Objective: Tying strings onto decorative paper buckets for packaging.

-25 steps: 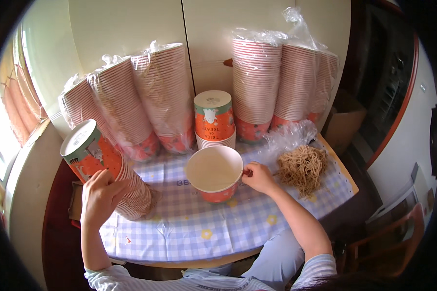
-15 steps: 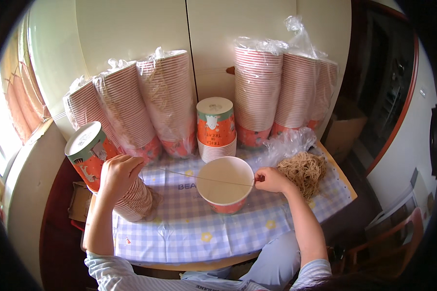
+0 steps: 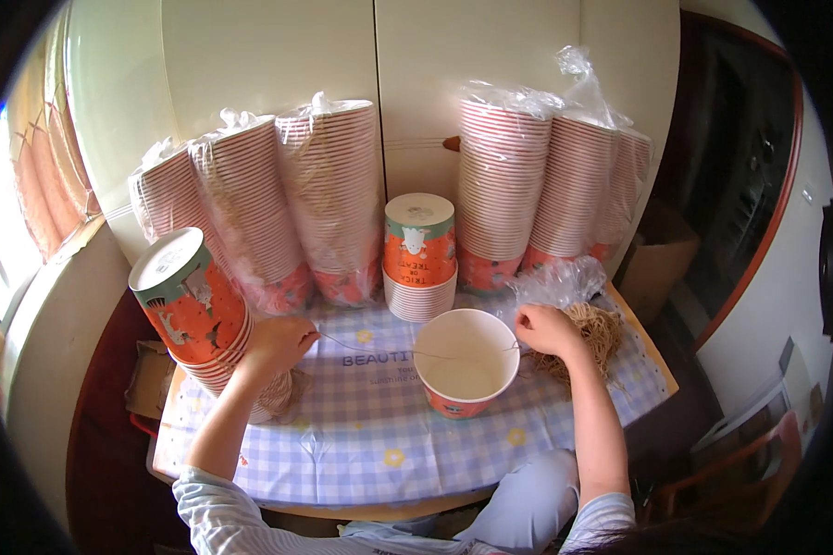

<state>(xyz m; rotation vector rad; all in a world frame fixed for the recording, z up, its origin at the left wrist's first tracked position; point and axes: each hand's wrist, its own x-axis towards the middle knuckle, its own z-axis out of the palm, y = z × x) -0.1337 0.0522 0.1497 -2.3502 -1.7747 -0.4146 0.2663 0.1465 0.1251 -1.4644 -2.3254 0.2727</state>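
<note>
A thin string (image 3: 453, 358) runs loosely between my two hands, across the mouth of a paper bucket (image 3: 466, 407). The bucket stands upright on the checked cloth, its white inside facing up. My left hand (image 3: 285, 344) is closed in a pinch on one end of the string, beside a leaning stack of orange and green paper buckets (image 3: 194, 310). My right hand (image 3: 544, 328) is closed on the string past the bucket's right rim. It hangs in front of a tangled heap of tan strings (image 3: 600, 335). The fingertips of both hands are partly hidden.
Tall bagged stacks of paper buckets (image 3: 329, 185) line the back left, and more bagged stacks (image 3: 500, 176) the back right. A short upside-down stack (image 3: 420, 245) stands between them. Crumpled clear plastic (image 3: 565, 280) lies behind the string heap. The table's wooden edge (image 3: 652, 347) borders the cloth.
The string has gone from taut to slack and bent. My left hand has come lower and to the right; my right hand has moved right and away. The bucket has shifted right, and the view has moved slightly.
</note>
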